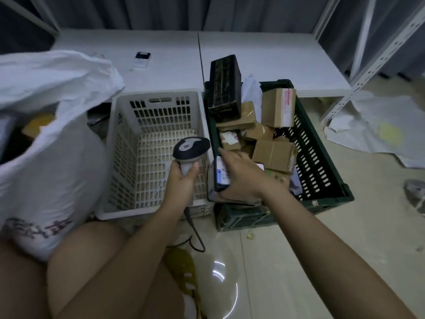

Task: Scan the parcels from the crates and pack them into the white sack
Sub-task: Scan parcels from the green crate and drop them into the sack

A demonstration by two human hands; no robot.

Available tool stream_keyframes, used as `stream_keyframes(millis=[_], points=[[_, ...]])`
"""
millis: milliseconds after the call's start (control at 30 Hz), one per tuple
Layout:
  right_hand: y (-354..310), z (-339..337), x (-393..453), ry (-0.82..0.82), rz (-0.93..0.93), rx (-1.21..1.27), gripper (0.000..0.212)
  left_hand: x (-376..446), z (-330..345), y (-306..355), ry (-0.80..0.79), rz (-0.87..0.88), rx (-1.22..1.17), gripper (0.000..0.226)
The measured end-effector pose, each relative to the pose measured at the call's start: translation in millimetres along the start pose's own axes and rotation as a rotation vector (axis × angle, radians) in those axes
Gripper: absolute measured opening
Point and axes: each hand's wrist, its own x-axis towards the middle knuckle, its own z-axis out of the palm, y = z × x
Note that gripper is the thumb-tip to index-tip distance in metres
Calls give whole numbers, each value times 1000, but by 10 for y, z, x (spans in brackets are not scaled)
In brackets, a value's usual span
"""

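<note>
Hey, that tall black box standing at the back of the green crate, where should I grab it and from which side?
Probably the black box by its top end, from above, fingers across its narrow width. It stands upright, above the brown parcels crowding its base.

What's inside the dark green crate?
The dark green plastic crate holds brown cardboard parcels, a tall black box and a white bag. The right hand and top parcels hide what lies underneath.

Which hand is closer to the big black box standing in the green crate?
Right. The right hand reaches into the green crate, below the black box. The left hand holds the scanner over the white crate, farther off.
</note>
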Motion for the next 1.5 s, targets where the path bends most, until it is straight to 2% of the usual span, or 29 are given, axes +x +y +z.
stream_keyframes(millis=[67,100,167,233,300,433,467,533,567,667,767,833,900,1000,1033,1100,1233,1500], points=[[-110,24,74,-51,42,34,121,-109,-98,-65,9,-17,6,30],[-124,3,125,-88,70,78,115,-157,-146,-95,0,-27,11,29],[-58,-79,233,-143,168,275,86,-227,-225,-139,-37,-54,7,29],[19,-176,290,-170,219,330,64,-284,-269,-156,-77,-80,-31,32],[61,-219,308,-195,230,259,62,-332,-278,-136,-119,-84,-72,32],[-30,-143,310,-299,343,298,83,-385,-286,-132,-178,-104,-130,34],[-30,-76,320,-335,371,329,83,-379,-292,-138,-173,-105,-129,35],[-49,51,312,-359,374,478,53,-352,-310,-150,-160,-108,-129,36],[-69,92,290,-336,366,560,40,-336,-320,-155,-151,-111,-138,35],[-103,133,173,-165,367,702,39,-291,-352,-145,-129,-130,-171,28],[-72,120,34,-64,369,854,24,-265,-372,-95,-140,-117,-231,27],[-38,104,-66,6,343,924,31,-259,-371,-59,-156,-76,-261,29],[-13,82,-148,189,288,998,42,-253,-366,-24,-172,-28,-277,33],[17,95,-249,625,259,1155,47,-254,-362,18,-195,45,-258,37],[24,114,-265,706,265,1175,51,-265,-360,30,-205,53,-253,37],[33,178,-282,739,280,1162,57,-311,-361,50,-230,48,-255,37],[73,256,-291,753,319,1200,54,-420,-388,59,-285,60,-174,41],[68,249,-317,711,288,1167,58,-534,-375,79,-409,97,-33,37]])
